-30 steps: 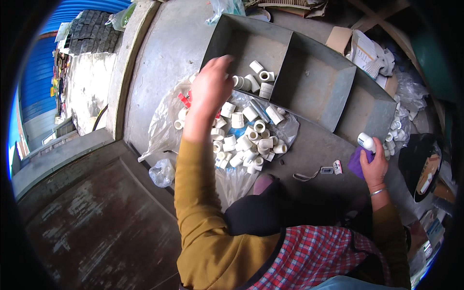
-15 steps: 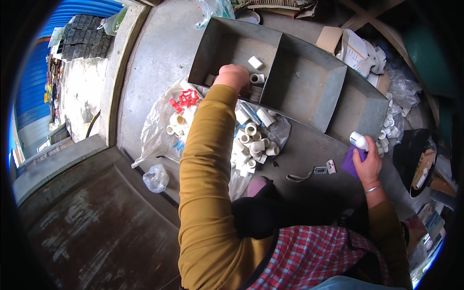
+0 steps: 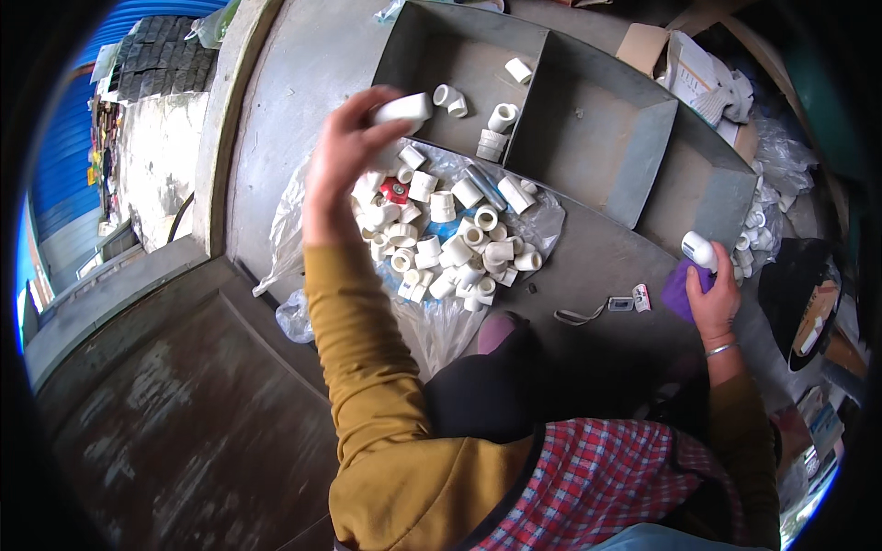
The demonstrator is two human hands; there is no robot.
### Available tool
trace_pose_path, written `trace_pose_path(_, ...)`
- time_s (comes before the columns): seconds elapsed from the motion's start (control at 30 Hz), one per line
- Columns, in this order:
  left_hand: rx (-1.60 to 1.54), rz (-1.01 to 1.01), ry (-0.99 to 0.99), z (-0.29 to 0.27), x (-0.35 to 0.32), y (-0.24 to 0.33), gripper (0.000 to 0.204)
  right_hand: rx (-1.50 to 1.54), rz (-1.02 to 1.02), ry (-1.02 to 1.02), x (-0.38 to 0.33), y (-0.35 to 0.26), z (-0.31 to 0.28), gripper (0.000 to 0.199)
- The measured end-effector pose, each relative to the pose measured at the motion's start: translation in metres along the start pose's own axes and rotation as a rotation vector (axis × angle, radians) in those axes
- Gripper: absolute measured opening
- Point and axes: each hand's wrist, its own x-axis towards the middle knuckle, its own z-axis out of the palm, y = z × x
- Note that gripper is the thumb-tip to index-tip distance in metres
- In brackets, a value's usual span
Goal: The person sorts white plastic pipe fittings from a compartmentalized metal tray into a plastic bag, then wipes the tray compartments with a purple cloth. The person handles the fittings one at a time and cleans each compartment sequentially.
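Note:
My left hand (image 3: 344, 147) is raised beside the near-left corner of the metal bin, gripping a white pipe fitting (image 3: 404, 110). Inside that bin's left compartment lie several white fittings, among them an elbow fitting (image 3: 450, 99) and a ribbed coupling (image 3: 491, 145). Below it, a heap of white pipe fittings (image 3: 455, 248) spreads over a clear plastic bag, with a red-topped piece (image 3: 394, 190) among them. Over on the right, my right hand (image 3: 718, 301) is closed around a rounded white fitting (image 3: 700, 250). A purple cloth (image 3: 682, 292) bunches up under the same hand.
The grey metal bin (image 3: 623, 156) has three compartments. More white fittings in plastic (image 3: 755, 230) lie past its right end. A small strapped device (image 3: 620, 304) rests on the floor near my knee. A cardboard box (image 3: 643, 48) stands behind, and a wooden board (image 3: 184, 395) lies at left.
My left hand has come up out of the left compartment and moved left, now with a white fitting in it. My right hand still holds its fitting and cloth. The view has shifted slightly.

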Motion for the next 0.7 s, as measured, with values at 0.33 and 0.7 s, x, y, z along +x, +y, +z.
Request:
trace_pose_path(0.33, 0.191, -0.299, 0.189, -0.003, -0.083, -0.107, 0.042, 0.028, -0.026, -0.016, 0.004, -0.004, 0.0, 0.051)
trace_pose_path(0.7, 0.202, -0.201, 0.517, -0.014, -0.076, -0.154, 0.024, 0.011, -0.021, -0.016, 0.005, -0.005, 0.0, 0.05)
